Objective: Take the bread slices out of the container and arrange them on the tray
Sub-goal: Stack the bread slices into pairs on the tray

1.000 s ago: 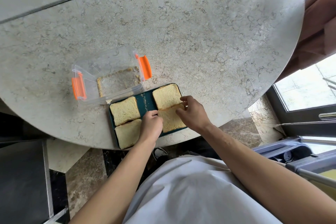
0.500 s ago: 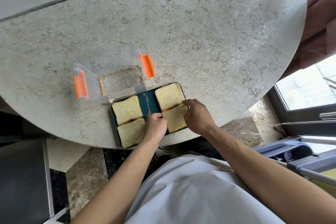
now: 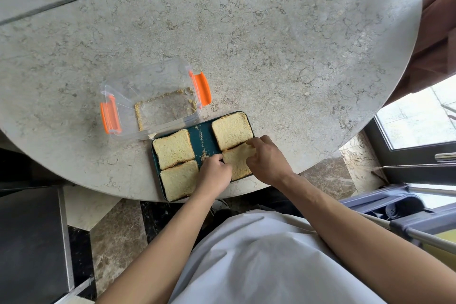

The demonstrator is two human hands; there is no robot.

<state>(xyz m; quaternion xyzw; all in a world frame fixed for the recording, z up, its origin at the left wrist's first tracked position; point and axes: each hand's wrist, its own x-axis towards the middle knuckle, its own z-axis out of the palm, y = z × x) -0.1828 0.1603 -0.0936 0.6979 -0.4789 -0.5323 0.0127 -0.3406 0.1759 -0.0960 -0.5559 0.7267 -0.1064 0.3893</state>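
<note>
The head camera looks down on a round marble table (image 3: 246, 32), with both bare forearms reaching forward from the lower part of the picture to a dark teal tray (image 3: 204, 138) at the near rim of the table.

The left hand (image 3: 216, 171) comes in from the lower left, wrist straight, knuckles up, fingers curled under. Its fingertips press at the left edge of the near-right bread slice (image 3: 238, 159); whether they pinch that edge or only push on it is hidden by the back of the hand.

The right hand (image 3: 267, 160) comes in from the lower right, forearm angled across the white shirt (image 3: 259, 259). It is bent at the wrist and half curled, fingers spread over the right part of the same slice, fingertips on its far right corner where it meets the far-right bread slice (image 3: 232, 129). It rests on top of the bread; no closed grasp shows.

Four slices lie flat on the tray in two pairs: the far-left bread slice (image 3: 174, 148) and near-left bread slice (image 3: 180, 179) touch each other, as do the right two. Crumbs lie on a bare strip of tray between the pairs.

The clear container (image 3: 150, 99), with orange latches, stands just beyond the tray's left end and holds only crumbs.
</note>
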